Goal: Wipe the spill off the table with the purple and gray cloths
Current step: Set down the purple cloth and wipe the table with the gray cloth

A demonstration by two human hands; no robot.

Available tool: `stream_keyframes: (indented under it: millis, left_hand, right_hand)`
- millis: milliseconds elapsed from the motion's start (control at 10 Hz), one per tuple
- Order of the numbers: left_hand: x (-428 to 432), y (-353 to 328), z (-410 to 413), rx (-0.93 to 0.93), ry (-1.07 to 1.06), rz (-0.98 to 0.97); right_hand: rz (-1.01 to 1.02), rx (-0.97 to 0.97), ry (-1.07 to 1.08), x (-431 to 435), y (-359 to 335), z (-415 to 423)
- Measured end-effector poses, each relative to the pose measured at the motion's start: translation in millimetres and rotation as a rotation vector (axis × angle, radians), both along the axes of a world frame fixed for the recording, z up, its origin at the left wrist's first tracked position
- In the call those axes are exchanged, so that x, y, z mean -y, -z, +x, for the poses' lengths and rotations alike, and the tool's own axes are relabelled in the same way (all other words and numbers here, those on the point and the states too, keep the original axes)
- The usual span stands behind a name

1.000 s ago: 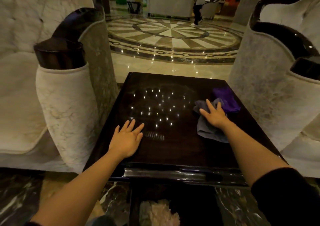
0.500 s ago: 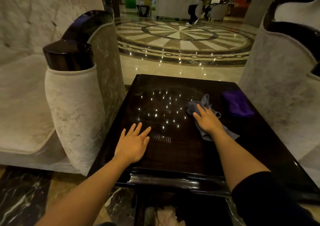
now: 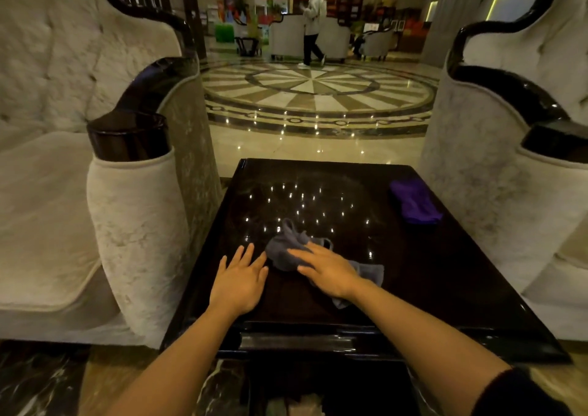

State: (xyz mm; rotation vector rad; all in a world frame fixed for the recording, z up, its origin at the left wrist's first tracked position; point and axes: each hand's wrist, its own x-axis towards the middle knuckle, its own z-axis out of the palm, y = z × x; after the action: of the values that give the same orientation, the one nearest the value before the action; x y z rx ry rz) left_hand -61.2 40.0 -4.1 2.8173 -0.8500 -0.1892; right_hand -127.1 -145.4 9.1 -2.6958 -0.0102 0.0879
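Hands lie flat and open on the dark table (image 3: 445,288). Right hand (image 3: 327,270) presses on the gray cloth (image 3: 283,250). Left hand (image 3: 238,280) holds nothing, just beside it. Purple cloth (image 3: 413,204) sits well apart, far right.

Left armchair (image 3: 63,167): pale tufted upholstery, dark glossy wood trim; its arm (image 3: 133,199) stands just beside the left edge of the foreground furniture.
Right armchair (image 3: 515,173): same upholstery and dark curved trim; stands on the opposite side.
Floor (image 3: 305,151): polished stone, reflecting small ceiling lights.
Floor medallion (image 3: 318,91): round inlay with alternating light and brown wedges, ringed by a dark patterned border.
Person (image 3: 313,24): mid-stride at the far edge of the medallion, light top, dark trousers.
Background seating (image 3: 331,38): pale armchairs behind the person.
Shelves (image 3: 273,1): colourful, blurred, contents not legible.
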Motion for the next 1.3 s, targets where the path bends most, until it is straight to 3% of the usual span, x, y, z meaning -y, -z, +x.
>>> stream_keyframes:
  millis: [400,700,1000,1200,1300]
  left_hand:
    - [-4.1,-4.2,-0.5,0.013,0.072,0.150]
    - [-1.5,-8.9,-4.4,-0.047,0.013,0.021]
    - [-2.7,-7.0,-2.8,-0.031,0.029,0.038]
    - [-1.9,-6.0,-1.6,-0.022,0.021,0.041]
    - [-1.8,-4.6,-0.1,-0.017,0.022,0.033]
  right_hand:
    - [0.054,0.132,-0.127,-45.7,-6.9,-68.3]
    - [-0.002,0.123,-0.180,-52.4,-25.1,-110.0]
    - [0.213,0.414,0.240,22.4,-85.1,-122.0]
    - [-0.013,0.457,0.576,113.4,-84.6,-117.0]
    - [-0.071,0.332,0.736,147.9,-62.3,-112.2]
